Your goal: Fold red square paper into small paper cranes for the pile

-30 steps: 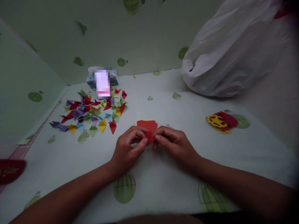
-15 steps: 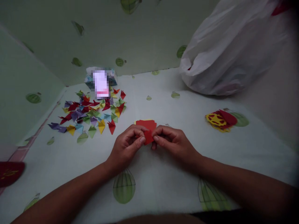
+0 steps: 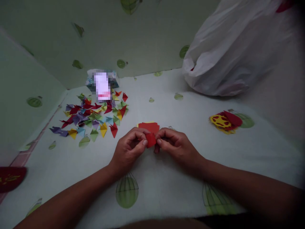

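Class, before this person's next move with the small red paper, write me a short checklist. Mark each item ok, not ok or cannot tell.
1. Left hand on the small red paper: ok, thumb and fingers at its left side.
2. Right hand on it too: ok, thumb and fingers at its right side.
3. Creases lined up: cannot tell, too small and dim.
4. Paper stack neatly squared: not ok, yellow edges stick out under the red-orange top.
5. Folded paper pieces away from the hands: ok, spread farther left.
6. White plastic bag away from the hands: ok, at the far right.
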Demonstrator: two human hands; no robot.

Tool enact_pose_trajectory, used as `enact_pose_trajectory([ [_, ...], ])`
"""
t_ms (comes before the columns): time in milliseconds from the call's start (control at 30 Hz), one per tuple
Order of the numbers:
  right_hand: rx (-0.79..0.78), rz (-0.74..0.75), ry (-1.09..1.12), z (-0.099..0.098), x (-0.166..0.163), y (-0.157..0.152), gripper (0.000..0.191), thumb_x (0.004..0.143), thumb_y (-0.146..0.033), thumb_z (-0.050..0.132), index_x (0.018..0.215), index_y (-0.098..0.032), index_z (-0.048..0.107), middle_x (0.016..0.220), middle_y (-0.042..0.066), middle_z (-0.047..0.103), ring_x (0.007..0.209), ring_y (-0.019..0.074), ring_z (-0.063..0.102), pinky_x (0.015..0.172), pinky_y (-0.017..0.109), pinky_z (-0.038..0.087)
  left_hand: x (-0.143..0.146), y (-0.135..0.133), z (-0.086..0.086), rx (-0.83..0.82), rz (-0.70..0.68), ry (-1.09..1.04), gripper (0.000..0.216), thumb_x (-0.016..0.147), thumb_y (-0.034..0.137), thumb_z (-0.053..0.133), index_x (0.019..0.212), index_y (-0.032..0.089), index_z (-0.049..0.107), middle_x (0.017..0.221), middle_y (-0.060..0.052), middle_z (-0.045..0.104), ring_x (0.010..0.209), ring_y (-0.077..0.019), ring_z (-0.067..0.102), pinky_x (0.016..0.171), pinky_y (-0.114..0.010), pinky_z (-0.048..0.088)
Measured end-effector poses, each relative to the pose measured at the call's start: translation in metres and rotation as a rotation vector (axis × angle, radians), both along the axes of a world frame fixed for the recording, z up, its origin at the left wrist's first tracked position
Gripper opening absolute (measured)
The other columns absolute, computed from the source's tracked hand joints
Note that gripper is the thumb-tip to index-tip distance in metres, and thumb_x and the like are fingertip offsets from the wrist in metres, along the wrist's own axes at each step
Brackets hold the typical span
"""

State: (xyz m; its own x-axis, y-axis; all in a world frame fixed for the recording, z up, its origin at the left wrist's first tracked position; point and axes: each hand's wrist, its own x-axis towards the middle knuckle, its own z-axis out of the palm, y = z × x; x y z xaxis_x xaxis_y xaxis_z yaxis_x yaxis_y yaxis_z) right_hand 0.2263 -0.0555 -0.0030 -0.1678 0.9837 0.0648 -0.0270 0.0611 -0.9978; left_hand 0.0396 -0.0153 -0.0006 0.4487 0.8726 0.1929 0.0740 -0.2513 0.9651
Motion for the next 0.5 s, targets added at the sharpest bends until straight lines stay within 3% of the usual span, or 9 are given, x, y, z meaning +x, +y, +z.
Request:
enact_pose_trajectory([
  [200,-0.008,0.041,0.048,-0.0023,0.0014,0.0010,0.007,0.087,-0.023,0.059,0.082,-0.018,0.058,0.072,0.000,0.062,0.069,0.0134,0.059,0.069,0.029,0.048,-0.0004,-0.0014,-0.0012,0.017,-0.005,0.007,0.010,0.087,0.017,0.060,0.077,0.018,0.061,0.101,-0.007,0.065,0.093,-0.0156,0.062,0.077,-0.026,0.052],
  [500,0.059,0.045,-0.043,-0.0017,0.0022,0.0004,0.014,0.091,-0.022,0.057,0.078,-0.016,0.061,0.073,0.001,0.059,0.071,0.0142,0.056,0.070,0.030,0.044,0.0007,-0.0050,-0.0004,0.286,0.008,0.126,0.009,0.086,0.010,0.060,0.080,0.017,0.061,0.098,-0.006,0.064,0.087,-0.0127,0.064,0.071,-0.022,0.053],
])
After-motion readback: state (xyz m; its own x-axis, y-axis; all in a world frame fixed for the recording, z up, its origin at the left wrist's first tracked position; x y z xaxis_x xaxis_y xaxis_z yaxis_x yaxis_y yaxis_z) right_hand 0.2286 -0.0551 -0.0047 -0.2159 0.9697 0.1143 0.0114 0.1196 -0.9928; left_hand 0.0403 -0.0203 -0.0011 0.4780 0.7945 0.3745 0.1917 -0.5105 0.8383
